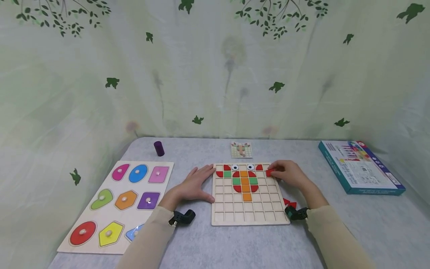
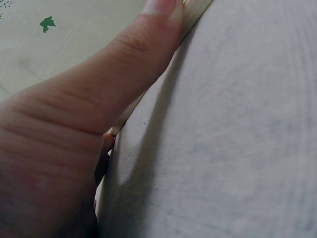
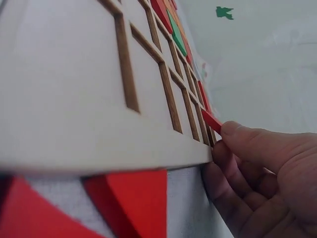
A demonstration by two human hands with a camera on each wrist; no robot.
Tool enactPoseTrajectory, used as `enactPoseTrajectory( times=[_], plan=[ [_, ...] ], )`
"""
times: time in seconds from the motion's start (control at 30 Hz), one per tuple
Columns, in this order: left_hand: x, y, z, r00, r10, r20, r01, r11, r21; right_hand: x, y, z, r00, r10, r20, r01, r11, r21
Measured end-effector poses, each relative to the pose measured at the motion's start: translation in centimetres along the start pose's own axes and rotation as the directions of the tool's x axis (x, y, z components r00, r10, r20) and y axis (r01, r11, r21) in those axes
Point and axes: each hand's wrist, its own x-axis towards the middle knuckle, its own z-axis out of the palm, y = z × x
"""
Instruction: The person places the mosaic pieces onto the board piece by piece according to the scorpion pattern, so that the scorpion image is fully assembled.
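A wooden grid board (image 1: pixel 231 216) lies on the table with red, green and orange tiles and two eye tiles in its upper cells. My left hand (image 1: pixel 196 185) rests at the board's left edge, its fingers fairly straight and its thumb (image 2: pixel 143 54) against the rim. Near the upper right corner, my right hand (image 1: pixel 289 173) pinches a red tile (image 3: pixel 212 120) between thumb and fingers, over a cell in the right part of the grid. Loose red tiles (image 3: pixel 136 198) lie beside the board's right edge, close to the right wrist.
A small pattern card (image 1: pixel 241 150) lies behind the board. On the left is a knobbed shape puzzle (image 1: pixel 125 186), with a dark purple cylinder (image 1: pixel 159 148) behind it. A teal-sided box (image 1: pixel 361 168) lies at the right. A printed curtain (image 1: pixel 201 74) hangs behind the table.
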Motion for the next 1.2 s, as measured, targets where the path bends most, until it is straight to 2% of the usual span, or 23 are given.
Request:
enactPoseTrajectory(
  times=[0.27,0.7,0.97,1.2],
  plan=[
    [-0.1,0.2,-0.2,1.0,-0.001,0.006,0.001,1.0,-0.008,0.2,-0.3,0.2,1.0,-0.009,0.013,0.01,1.0,-0.017],
    [0.0,0.2,-0.2,1.0,-0.017,0.01,0.017,1.0,-0.012,0.1,-0.7,0.2,0.998,-0.053,0.014,0.054,0.993,-0.108],
    [0.0,0.1,-0.1,1.0,-0.008,0.0,0.008,1.0,-0.012,-0.6,-0.2,-0.9,0.996,-0.042,0.072,0.049,0.994,-0.097],
    [0.0,0.0,0.0,1.0,-0.007,-0.003,0.007,1.0,-0.015,-2.2,0.8,-2.6,0.982,-0.129,0.141,0.141,0.986,-0.084]
  ],
)
